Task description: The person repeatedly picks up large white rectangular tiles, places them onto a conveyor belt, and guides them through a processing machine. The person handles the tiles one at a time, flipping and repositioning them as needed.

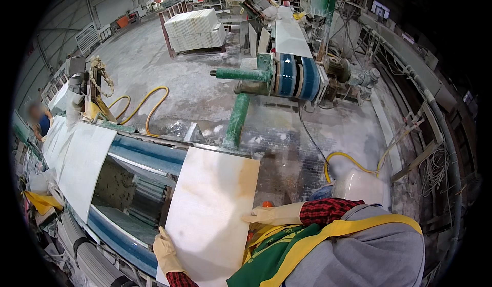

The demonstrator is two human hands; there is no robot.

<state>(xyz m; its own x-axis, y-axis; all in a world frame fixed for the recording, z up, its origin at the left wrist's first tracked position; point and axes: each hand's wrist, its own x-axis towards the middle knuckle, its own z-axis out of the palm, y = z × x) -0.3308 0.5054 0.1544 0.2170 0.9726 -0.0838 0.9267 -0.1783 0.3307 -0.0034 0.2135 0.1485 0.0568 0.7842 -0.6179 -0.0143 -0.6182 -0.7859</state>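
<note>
A white rectangular stone slab (pixel 212 205) with a faint tan stain lies across the blue belts of a conveyor in front of me. My left hand (pixel 166 252), in a cream rubber glove, is closed on the slab's left edge near its lower corner. My right hand (pixel 274 214), gloved the same way, grips the right edge, its thumb side on the top face. The fingers under the slab are hidden. To the left, another white slab (pixel 84 159) rests on the same conveyor (pixel 146 151), apart from mine.
Between the belts is an open gap (pixel 128 189). Green rollers (pixel 238 120) and a second blue-belted conveyor (pixel 294 76) stand ahead. Yellow hoses (pixel 159 107) lie on the wet floor. Stacked slabs (pixel 195 30) stand farther back. At the far left, a person (pixel 43 123) stands beside the conveyor.
</note>
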